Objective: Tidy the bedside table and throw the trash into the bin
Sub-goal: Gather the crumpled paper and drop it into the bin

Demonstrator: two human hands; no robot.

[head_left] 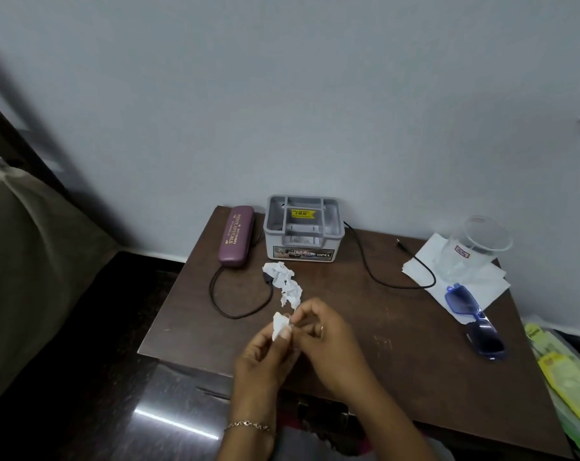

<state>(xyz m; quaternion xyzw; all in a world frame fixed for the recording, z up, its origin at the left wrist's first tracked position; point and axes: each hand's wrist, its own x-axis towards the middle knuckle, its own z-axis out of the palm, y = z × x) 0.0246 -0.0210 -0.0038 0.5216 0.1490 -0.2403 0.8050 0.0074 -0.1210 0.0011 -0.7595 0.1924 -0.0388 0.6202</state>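
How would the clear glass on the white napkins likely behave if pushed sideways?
The glass looks tall and thin-walled, so probably fragile and apt to tip rather than slide. It stands on loose white napkins, which would likely drag along. The black cable crossing those napkins might snag.

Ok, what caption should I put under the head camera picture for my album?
Left hand and right hand pinch a paper scrap over the bedside table, crumpled tissue lying beyond.
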